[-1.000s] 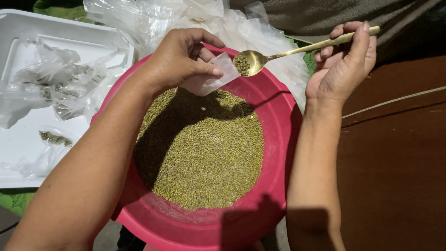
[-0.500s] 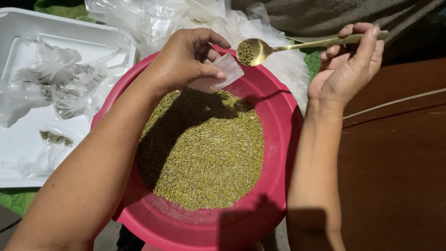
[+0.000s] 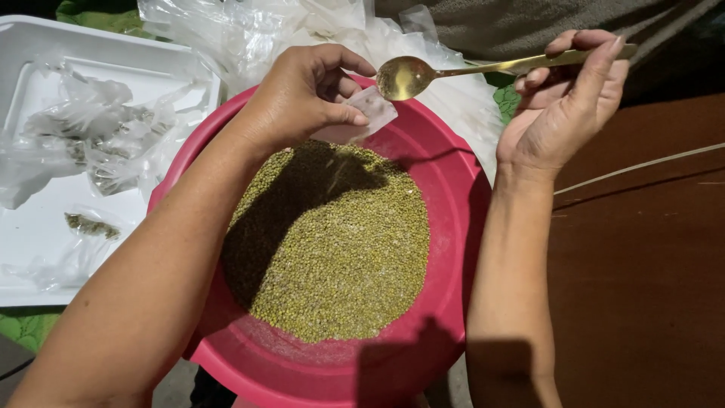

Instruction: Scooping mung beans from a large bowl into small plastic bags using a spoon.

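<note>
A pink basin (image 3: pixel 453 227) holds a heap of small green-yellow grains (image 3: pixel 340 249). Above its far rim my left hand (image 3: pixel 302 94) pinches a small clear plastic bag (image 3: pixel 370 113) that hangs mouth up. My right hand (image 3: pixel 563 102) holds a gold spoon (image 3: pixel 423 74) by its handle, the bowl tilted just beside the bag's mouth and looking empty. Both forearms reach over the basin from the near side.
A white tray (image 3: pixel 45 249) at the left carries several small filled plastic bags (image 3: pixel 98 143). A pile of clear plastic bags (image 3: pixel 264 30) lies behind the basin. Brown wooden surface (image 3: pixel 642 287) with a thin stick (image 3: pixel 642 166) is at the right.
The spoon, full of grains a second ago, has lifted and tipped at the bag's mouth and now looks empty. My left hand shifted slightly with the bag.
</note>
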